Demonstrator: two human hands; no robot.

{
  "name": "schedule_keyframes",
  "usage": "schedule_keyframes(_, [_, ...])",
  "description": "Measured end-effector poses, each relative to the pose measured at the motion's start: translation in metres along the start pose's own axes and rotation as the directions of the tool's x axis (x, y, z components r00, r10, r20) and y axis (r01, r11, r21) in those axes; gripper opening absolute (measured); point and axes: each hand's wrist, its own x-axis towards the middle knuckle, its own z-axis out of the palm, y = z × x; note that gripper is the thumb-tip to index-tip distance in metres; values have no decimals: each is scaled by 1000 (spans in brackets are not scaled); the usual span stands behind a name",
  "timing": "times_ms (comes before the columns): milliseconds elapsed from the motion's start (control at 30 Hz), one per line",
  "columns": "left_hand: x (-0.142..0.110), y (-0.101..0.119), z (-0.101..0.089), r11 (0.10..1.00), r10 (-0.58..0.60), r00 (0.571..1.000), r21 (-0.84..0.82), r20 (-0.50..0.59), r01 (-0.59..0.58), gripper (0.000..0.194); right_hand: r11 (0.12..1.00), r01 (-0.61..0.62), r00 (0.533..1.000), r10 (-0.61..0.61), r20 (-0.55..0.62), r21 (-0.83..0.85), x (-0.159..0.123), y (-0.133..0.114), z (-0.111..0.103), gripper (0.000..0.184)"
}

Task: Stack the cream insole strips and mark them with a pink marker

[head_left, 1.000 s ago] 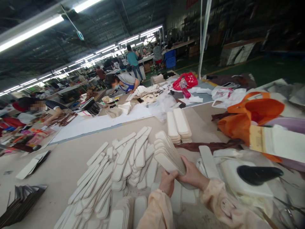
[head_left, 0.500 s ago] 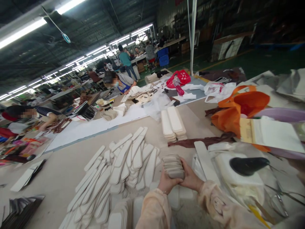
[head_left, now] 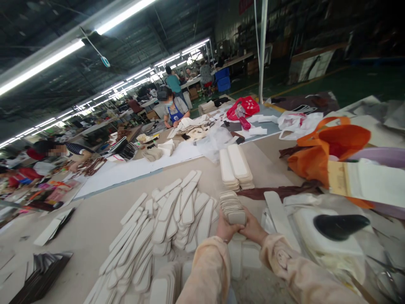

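My left hand (head_left: 227, 230) and my right hand (head_left: 253, 228) grip one stack of cream padded strips (head_left: 232, 207) from either side, just above the table. The stack stands on end and leans away from me. To its left lies a fanned spread of the same long cream strips (head_left: 164, 228). Beyond it two neat piles of strips (head_left: 236, 167) sit side by side. More strips lie under my wrists.
An orange bag (head_left: 329, 147) and a white sheet stand at right, with a black shoe-shaped form (head_left: 340, 226) on a white block. A brown strap (head_left: 278, 191) lies by the piles. Dark sheets (head_left: 41, 274) sit at lower left. Other people work at tables behind.
The stack was fanned out and tilted in my hands a second ago; now it is squared up on end and held closer to the table.
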Motion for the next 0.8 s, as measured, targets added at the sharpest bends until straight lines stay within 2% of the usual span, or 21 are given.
schedule_keyframes(100, [-6,23,0,999,18,1000,33,-26,-17,99,997,-73,995,73,-64,2,0,-21,-3,53])
schedule_keyframes(200, [-28,74,-13,977,-3,1000,213,23,-2,97,990,-137,990,138,-24,23,-3,-65,-6,55])
schedule_keyframes(233, [-38,94,-24,963,-2,997,271,73,-18,94,987,-154,988,154,4,40,-5,-83,-5,56])
schedule_keyframes(300, [-63,134,-53,919,35,986,383,163,-96,87,957,-255,961,235,143,139,-12,-117,0,56])
schedule_keyframes(367, [-99,163,-91,856,-7,999,517,43,-16,92,868,-398,906,322,274,296,-29,-144,10,52])
schedule_keyframes(433, [-144,173,-131,799,-11,994,597,-106,72,83,747,-540,832,407,376,388,-55,-160,25,48])
schedule_keyframes(500, [-193,161,-169,777,-62,968,597,-243,200,79,644,-651,753,480,449,403,-85,-165,44,46])
schedule_keyframes(600, [-256,112,-209,792,-242,905,468,-349,393,89,537,-748,658,525,540,389,-126,-159,78,48])
schedule_keyframes(700, [-300,57,-224,778,-381,840,357,-385,517,94,487,-792,603,529,597,369,-158,-154,109,46])
schedule_keyframes(733, [-309,43,-224,781,-404,833,331,-378,529,93,481,-802,588,531,610,355,-167,-154,118,45])
schedule_keyframes(800, [-322,20,-221,817,-407,849,282,-337,503,88,473,-820,559,543,627,322,-182,-152,133,44])
